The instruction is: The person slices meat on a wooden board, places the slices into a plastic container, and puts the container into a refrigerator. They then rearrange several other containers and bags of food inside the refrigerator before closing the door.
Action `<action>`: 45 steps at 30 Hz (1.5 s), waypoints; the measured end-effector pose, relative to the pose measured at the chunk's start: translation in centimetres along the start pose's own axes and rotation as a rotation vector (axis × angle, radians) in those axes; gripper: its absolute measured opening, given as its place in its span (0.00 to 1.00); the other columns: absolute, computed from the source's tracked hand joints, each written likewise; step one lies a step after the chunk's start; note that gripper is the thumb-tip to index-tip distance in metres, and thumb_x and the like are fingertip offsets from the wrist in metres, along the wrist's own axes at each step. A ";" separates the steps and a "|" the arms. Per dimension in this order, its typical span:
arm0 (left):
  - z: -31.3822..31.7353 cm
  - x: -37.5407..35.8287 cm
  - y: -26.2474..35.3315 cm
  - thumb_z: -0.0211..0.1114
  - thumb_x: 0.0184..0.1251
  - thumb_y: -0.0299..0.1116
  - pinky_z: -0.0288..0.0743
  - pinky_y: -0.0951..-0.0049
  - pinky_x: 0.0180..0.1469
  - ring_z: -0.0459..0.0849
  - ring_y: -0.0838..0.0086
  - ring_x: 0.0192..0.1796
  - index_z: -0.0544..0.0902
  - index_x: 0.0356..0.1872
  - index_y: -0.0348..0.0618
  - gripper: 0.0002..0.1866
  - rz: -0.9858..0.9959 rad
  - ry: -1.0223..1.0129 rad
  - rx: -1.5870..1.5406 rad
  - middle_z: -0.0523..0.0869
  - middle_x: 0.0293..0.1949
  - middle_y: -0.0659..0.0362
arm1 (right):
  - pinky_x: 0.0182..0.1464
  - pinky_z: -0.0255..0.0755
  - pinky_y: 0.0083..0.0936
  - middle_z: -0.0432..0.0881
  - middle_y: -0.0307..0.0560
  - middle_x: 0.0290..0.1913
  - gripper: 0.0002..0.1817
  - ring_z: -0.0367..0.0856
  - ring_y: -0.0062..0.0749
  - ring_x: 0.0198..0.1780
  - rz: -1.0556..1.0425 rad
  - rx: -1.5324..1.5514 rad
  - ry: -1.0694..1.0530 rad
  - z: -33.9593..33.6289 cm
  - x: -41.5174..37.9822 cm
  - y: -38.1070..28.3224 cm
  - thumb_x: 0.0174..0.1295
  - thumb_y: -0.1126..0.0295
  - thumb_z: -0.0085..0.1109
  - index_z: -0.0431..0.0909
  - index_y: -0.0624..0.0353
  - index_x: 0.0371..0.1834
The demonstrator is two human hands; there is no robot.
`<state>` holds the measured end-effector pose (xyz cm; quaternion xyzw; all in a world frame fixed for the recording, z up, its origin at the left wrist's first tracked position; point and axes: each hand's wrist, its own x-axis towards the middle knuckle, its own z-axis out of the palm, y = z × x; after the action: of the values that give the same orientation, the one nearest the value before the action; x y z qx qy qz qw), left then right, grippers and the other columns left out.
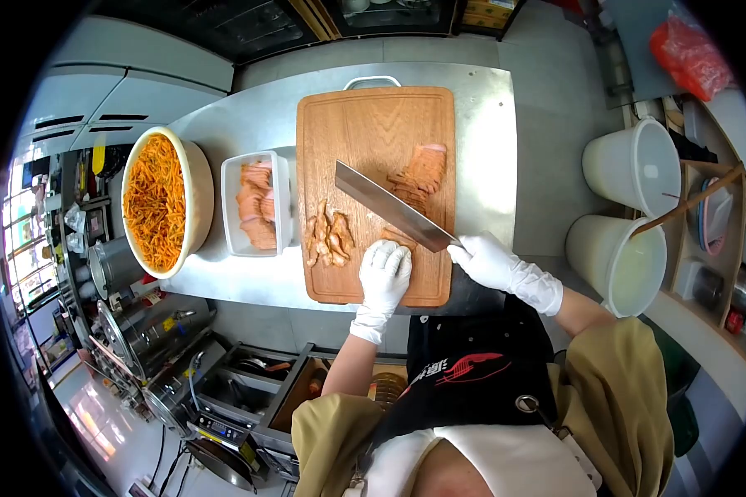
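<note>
My right hand (491,263), in a white glove, is closed round the handle of a wide-bladed cleaver (381,199). Its blade lies slantwise above the wooden cutting board (373,116). My left hand (385,272), gloved too, has its fingers curled down on a piece of cooked meat (399,238) beside the blade; most of that piece is hidden. Beyond the blade, a row of sliced meat (425,169) leans in overlapping slices. Several browned meat strips (330,238) lie to the left of my left hand on the board.
Left of the board, a clear plastic tub (283,207) holds meat slices. Further left stands a cream bowl (197,195) full of orange shreds. All rest on a steel table (489,132). White buckets (617,170) stand on the right, a stick (696,199) across one.
</note>
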<state>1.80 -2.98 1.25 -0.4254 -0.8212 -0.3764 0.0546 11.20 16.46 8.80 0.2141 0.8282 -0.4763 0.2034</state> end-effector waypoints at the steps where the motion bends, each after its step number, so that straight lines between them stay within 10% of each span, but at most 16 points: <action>1: 0.0 0.2 0.1 0.70 0.45 0.19 0.77 0.63 0.44 0.81 0.58 0.39 0.81 0.31 0.43 0.12 0.000 0.000 -0.004 0.80 0.34 0.56 | 0.36 0.73 0.46 0.79 0.61 0.24 0.18 0.79 0.59 0.29 0.000 -0.001 0.002 -0.2 -0.3 -0.2 0.68 0.61 0.47 0.78 0.65 0.32; 45: 0.0 -0.6 -0.4 0.73 0.42 0.25 0.79 0.62 0.43 0.82 0.56 0.41 0.83 0.35 0.44 0.14 -0.028 -0.011 0.042 0.83 0.37 0.55 | 0.21 0.76 0.37 0.79 0.56 0.18 0.05 0.82 0.45 0.19 -0.249 -0.390 0.064 3.8 -2.5 -1.7 0.52 0.75 0.52 0.77 0.66 0.26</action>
<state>1.86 -3.50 0.82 -0.4147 -0.8351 -0.3573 0.0536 12.83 11.92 9.57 0.0818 0.9307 -0.3216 0.1539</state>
